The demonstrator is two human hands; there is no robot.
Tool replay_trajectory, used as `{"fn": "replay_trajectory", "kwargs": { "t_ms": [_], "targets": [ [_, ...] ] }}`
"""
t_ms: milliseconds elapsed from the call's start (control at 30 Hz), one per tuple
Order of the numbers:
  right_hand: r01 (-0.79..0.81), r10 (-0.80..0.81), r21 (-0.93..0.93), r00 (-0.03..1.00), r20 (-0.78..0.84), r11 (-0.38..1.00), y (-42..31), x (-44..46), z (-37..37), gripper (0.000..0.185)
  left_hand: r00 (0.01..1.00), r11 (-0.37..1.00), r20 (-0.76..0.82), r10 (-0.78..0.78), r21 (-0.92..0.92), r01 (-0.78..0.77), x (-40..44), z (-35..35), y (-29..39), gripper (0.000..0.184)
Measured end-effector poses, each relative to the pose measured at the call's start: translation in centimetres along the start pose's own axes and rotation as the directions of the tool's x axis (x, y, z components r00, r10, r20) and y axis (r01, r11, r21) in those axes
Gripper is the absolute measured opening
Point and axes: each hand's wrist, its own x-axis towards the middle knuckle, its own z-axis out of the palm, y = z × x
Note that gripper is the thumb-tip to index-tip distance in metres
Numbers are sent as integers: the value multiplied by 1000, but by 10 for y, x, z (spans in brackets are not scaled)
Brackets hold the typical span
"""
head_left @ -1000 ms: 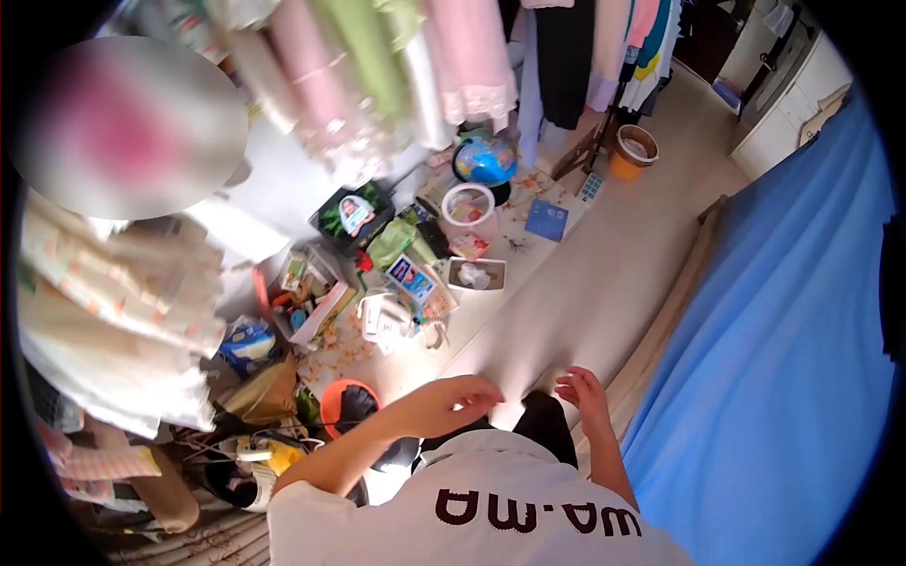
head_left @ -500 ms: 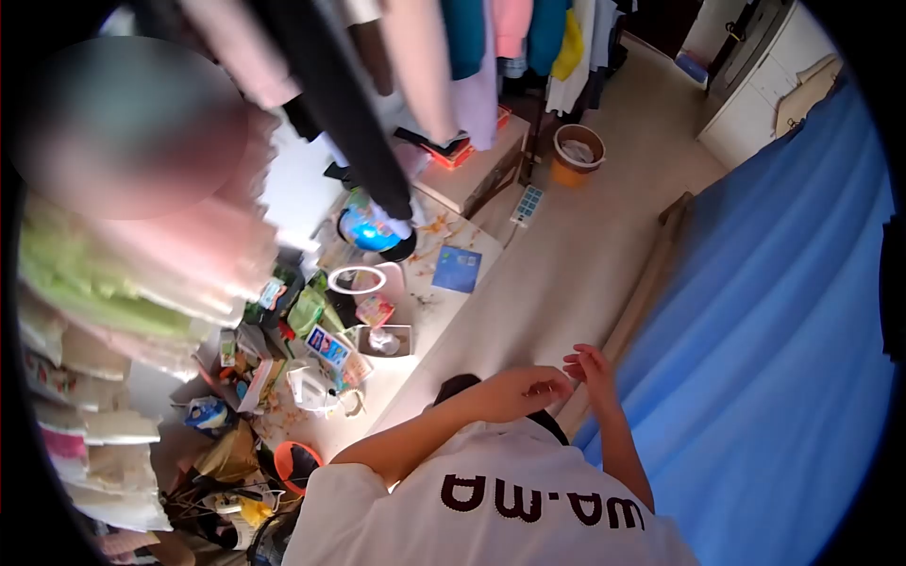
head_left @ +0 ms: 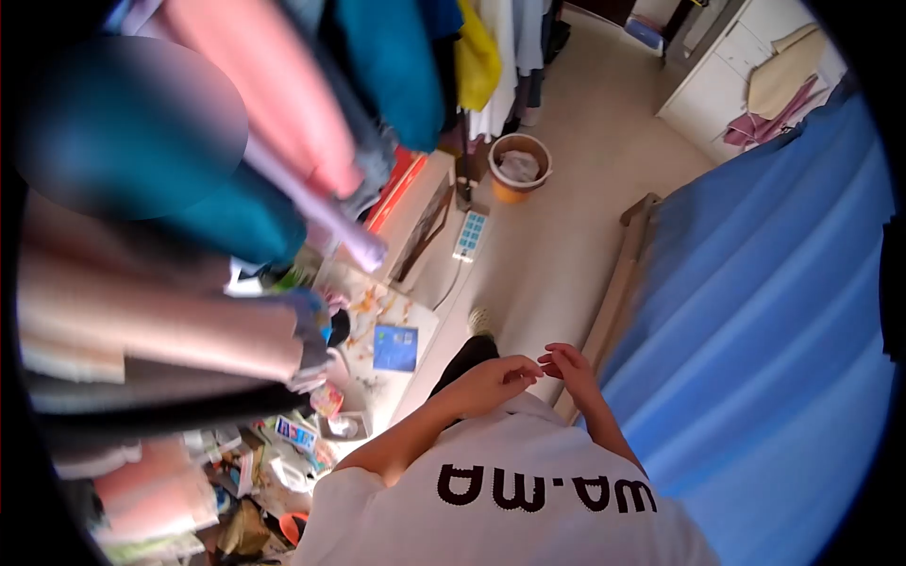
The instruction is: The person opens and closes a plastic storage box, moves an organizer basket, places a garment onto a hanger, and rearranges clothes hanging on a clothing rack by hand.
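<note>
Hands up, fingers half-open, just right of the blue booklet [head_left: 395,348].
Booklet's flat on the surface [head_left: 385,389], a small open box [head_left: 362,430] on its near side and hanging clothes [head_left: 396,80] crowding its left. Ahead-right of it, the floor has what looks like a power strip [head_left: 469,236], then an orange bin [head_left: 511,196] further out; the blue curtain [head_left: 755,311] is well to its right. Your left hand [head_left: 498,382] is closer to the booklet, your right hand [head_left: 568,370] just beyond, fingers loosely curled on both. Vs half a second ago: the booklet was clearly ahead of your hands, now it's nearly level with them; a pale shoe [head_left: 480,321] shows up to its right, and clothes cover more clutter left of it.
</note>
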Motion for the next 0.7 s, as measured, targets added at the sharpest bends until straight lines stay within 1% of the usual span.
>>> {"fn": "replay_trajectory", "kwargs": {
  "t_ms": [67,133,200,267,333,367,400,467,500,533,600,633,700],
  "targets": [
    [26,-26,-2,999,-21,1000,-31,28,-13,27,994,992,-59,95,-72,-99,36,-30,28,20],
    [42,-46,-52,997,-70,998,-59,49,-25,27,994,993,-40,105,-45,-107,70,-59,53,19],
    [78,-81,-27,989,-126,997,-74,74,-42,27,995,995,-46,87,63,-84,103,-86,73,19],
    [119,-116,5,977,-178,993,-87,94,-52,27,994,992,-6,108,65,-107,133,-106,90,19],
    [57,-56,2,977,-205,998,-103,106,-60,26,995,994,28,98,52,-99,161,-119,104,20],
    [40,-31,38,976,-214,998,-105,115,-64,27,998,998,19,56,2,-56,175,-123,108,20],
    [46,-33,51,973,-226,998,-108,124,-70,27,998,999,35,52,12,-52,191,-127,110,20],
    [-20,36,84,978,-204,996,-117,141,-84,26,996,998,75,58,18,-59,223,-132,114,20],
    [-29,42,69,980,-194,997,-123,151,-94,26,997,999,75,33,1,-34,238,-133,118,19],
    [-17,30,69,981,-192,997,-126,163,-105,26,992,998,123,37,39,-42,258,-137,107,20],
    [1,14,82,982,-189,997,-139,192,-131,26,988,999,156,17,31,-22,292,-139,122,20],
    [15,-5,53,982,-187,999,-147,208,-147,27,984,1000,179,-3,15,0,311,-141,132,21],
    [26,-20,30,983,-184,999,-171,243,-177,26,987,1000,163,-2,20,-1,351,-146,145,21]
  ]
}}
